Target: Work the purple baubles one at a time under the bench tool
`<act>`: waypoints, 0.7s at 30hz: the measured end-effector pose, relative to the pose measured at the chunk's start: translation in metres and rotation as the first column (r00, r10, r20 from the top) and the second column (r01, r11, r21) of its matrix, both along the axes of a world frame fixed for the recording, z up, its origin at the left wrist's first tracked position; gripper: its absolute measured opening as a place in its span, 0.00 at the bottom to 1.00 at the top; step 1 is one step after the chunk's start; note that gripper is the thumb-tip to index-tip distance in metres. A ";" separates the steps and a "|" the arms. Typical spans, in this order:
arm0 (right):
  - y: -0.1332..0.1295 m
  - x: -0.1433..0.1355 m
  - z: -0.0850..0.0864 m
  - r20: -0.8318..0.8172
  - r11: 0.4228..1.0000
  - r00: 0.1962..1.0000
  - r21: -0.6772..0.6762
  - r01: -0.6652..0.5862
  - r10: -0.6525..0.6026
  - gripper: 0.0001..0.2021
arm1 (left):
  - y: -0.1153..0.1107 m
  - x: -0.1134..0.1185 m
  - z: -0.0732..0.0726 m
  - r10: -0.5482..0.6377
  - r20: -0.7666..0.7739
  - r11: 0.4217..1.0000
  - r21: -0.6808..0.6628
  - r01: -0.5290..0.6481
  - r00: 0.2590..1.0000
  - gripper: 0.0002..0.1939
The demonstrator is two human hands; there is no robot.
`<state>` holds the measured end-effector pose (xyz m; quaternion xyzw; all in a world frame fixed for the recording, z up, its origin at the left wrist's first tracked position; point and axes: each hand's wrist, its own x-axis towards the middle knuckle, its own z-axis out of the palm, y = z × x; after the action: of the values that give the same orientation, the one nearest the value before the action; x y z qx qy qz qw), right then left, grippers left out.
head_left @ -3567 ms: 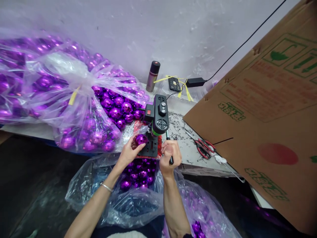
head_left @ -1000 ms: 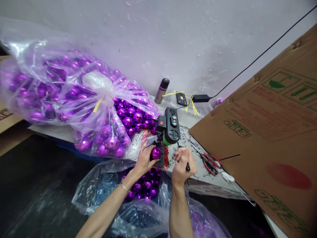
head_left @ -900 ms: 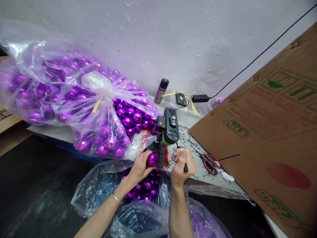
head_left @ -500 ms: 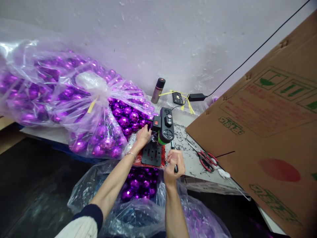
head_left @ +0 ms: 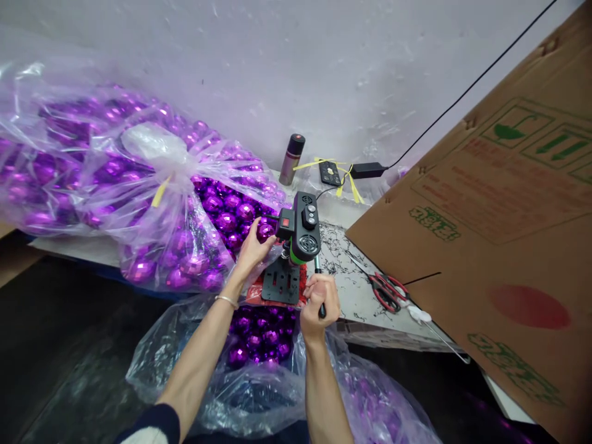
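1. The right hand (head_left: 320, 300) is wrapped round a slim black lever handle (head_left: 322, 311), its long axis running toward the person, tip poking out below.
2. The left hand (head_left: 252, 251) curves beside a shiny purple faceted ball (head_left: 266, 232), just beyond thumb; gripped, I can't tell.

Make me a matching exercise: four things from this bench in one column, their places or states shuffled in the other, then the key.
Things:
1. scissors
2. right hand
3. dark-capped canister
4. left hand

Places or states:
A. closed around the lever
B. at the purple balls
C. lying beside the cardboard box
D. standing upright near the wall

Pairs: 1-C, 2-A, 3-D, 4-B
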<state>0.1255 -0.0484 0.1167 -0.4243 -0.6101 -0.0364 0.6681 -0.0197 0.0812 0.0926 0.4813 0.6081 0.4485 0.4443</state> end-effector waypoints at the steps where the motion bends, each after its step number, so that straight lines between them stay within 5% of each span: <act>1: 0.000 0.000 0.001 -0.007 1.000 1.000 -0.003 0.000 0.000 0.17 | -0.008 -0.007 -0.001 -0.018 0.200 1.000 -0.005 0.019 0.980 0.38; 5: 0.000 -0.001 0.002 -0.002 1.000 1.000 -0.022 0.012 -0.012 0.17 | -0.032 -0.022 -0.004 0.027 0.735 0.993 -0.099 0.067 0.678 0.25; 8: -0.001 0.000 0.003 0.011 0.999 0.999 -0.029 0.032 -0.032 0.18 | -0.036 -0.021 -0.006 0.191 0.841 0.977 -0.215 -0.013 0.507 0.11; 12: -0.002 0.000 0.010 -0.015 0.998 1.000 -0.066 0.019 -0.020 0.18 | -0.031 -0.014 -0.003 0.309 0.857 0.945 -0.326 -0.031 0.411 0.03; 16: 0.000 -0.002 0.027 -0.078 0.996 0.997 -0.090 0.003 -0.010 0.20 | -0.039 -0.009 -0.002 0.261 0.866 0.954 -0.298 0.022 0.428 0.05; 21: 0.003 -0.002 0.045 -0.101 0.995 0.995 -0.095 -0.010 0.000 0.21 | -0.073 -0.001 -0.019 0.123 0.701 0.986 -0.167 -0.007 0.702 0.25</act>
<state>0.1233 -0.0453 0.1617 -0.4553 -0.5777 0.0160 0.6772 -0.0212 0.0078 0.0734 0.2149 0.4395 0.5669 0.6628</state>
